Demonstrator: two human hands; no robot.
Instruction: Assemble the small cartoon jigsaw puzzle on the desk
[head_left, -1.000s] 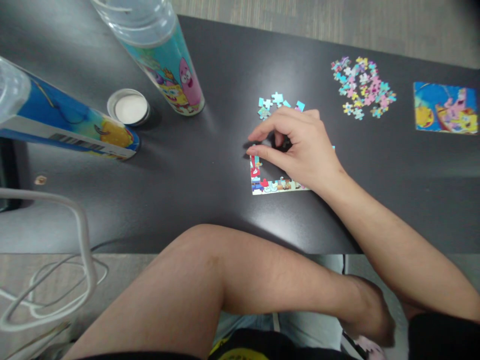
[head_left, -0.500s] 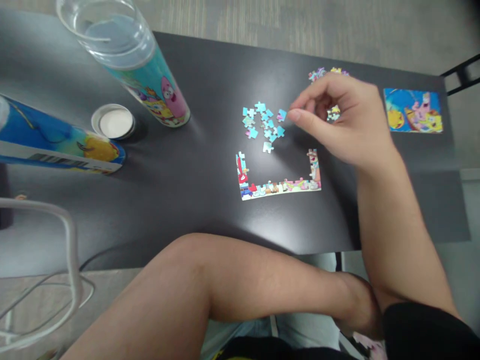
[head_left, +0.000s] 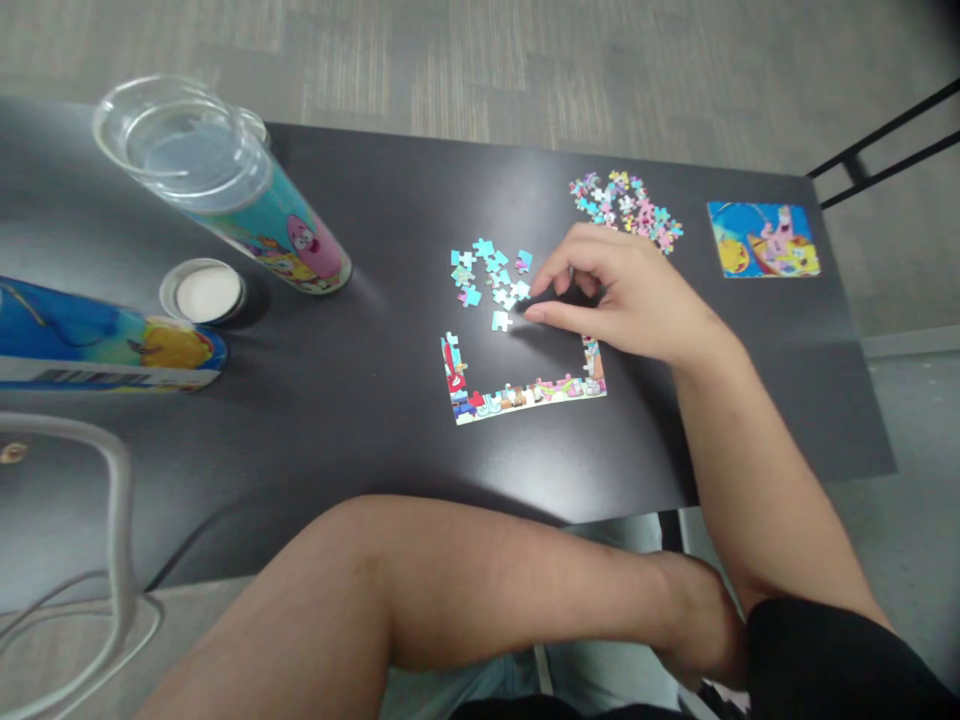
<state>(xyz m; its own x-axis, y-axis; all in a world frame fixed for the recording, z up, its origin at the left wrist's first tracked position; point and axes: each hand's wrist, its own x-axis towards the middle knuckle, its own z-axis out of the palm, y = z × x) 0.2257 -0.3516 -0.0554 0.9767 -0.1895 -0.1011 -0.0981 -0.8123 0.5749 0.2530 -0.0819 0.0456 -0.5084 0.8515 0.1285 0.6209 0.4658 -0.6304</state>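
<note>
My right hand (head_left: pixel 615 285) hovers over the table with thumb and forefinger apart. Its fingertips are beside a blue jigsaw piece (head_left: pixel 519 290) at the right edge of a loose group of mostly blue pieces (head_left: pixel 484 248); whether they touch it I cannot tell. Another light-blue piece (head_left: pixel 501 321) lies just below the group. Nearer to me is a joined puzzle border (head_left: pixel 529 395), U-shaped, its right side partly behind my thumb. My left forearm lies across the table's near edge. My left hand (head_left: pixel 709 625) is tucked by my right elbow, its fingers hidden.
A heap of mixed pieces (head_left: pixel 626 205) lies beyond my right hand, with a picture card (head_left: pixel 765 240) to its right. Leftward stand a clear-topped cartoon tube (head_left: pixel 292 240), a round lid (head_left: pixel 206 290) and a blue tube (head_left: pixel 105 335). A white tubular frame (head_left: pixel 120 500) rises at lower left.
My right hand has moved toward me and left, from beside a blue-and-purple piece to the lower edge of the group. The view has shifted, uncovering the mixed heap. My left arm stays put.
</note>
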